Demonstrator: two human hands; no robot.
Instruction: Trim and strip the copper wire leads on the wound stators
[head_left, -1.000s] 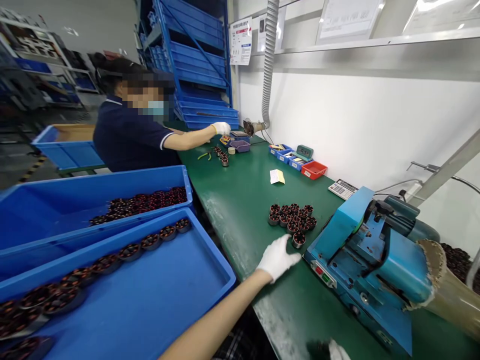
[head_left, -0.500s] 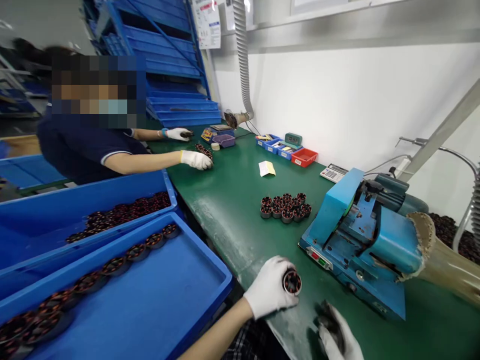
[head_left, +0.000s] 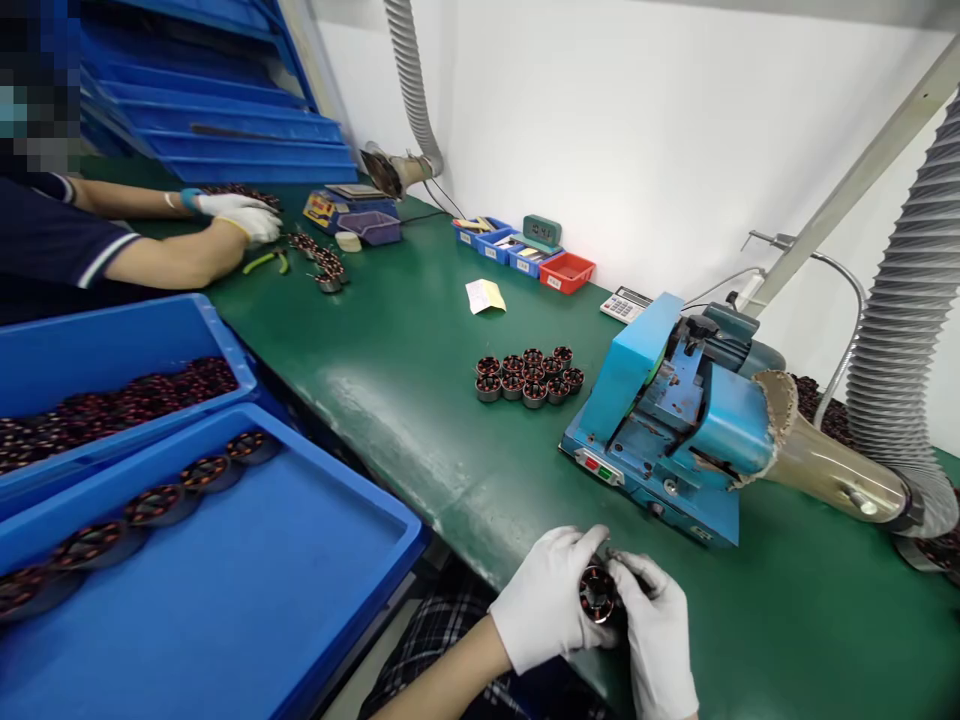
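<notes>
While gripping one wound ring (head_left: 596, 575), now hand against hand

Clamped in the left hand (head_left: 551, 595) near the front edge of the green bench (head_left: 360, 330); now met by the right hand (head_left: 660, 620), apart half a second ago, hence two-handed handling of one piece. Cannot tell whether clamped by right fingers too. Round, hard-looking: glinting metal rim, reddish coils packed inside. Soft white gloves (head_left: 525, 620), greyed at the right fingertips.

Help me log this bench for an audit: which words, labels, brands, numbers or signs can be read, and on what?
"10:41" on the clock, last digit a little unclear.
Too small or blurred to read: labels on the blue bins and red bin, calculator keys, machine plate, any writing on the note.
No brand is legible.
</notes>
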